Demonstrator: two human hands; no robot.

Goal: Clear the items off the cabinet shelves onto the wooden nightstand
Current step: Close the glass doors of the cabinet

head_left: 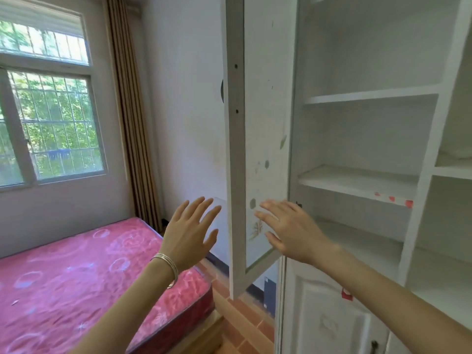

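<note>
A white cabinet (424, 175) stands at the right with its upper door (258, 139) swung open toward me. Its shelves (357, 181) show bare white boards with a few red stickers on one edge. A pale object (457, 152) lies partly visible in the right-hand compartment. My left hand (190, 232), wearing thin bangles, is raised with fingers spread just left of the door's edge. My right hand (287, 229) is flat with straight fingers against the door's inner face near its lower part. The nightstand is out of view.
A bed with a pink patterned mattress (84, 284) fills the lower left. A barred window (48, 123) and a brown curtain (130, 118) are behind it. Closed lower cabinet doors (329, 318) sit under the shelves. Brick-toned floor tiles (242, 320) run between bed and cabinet.
</note>
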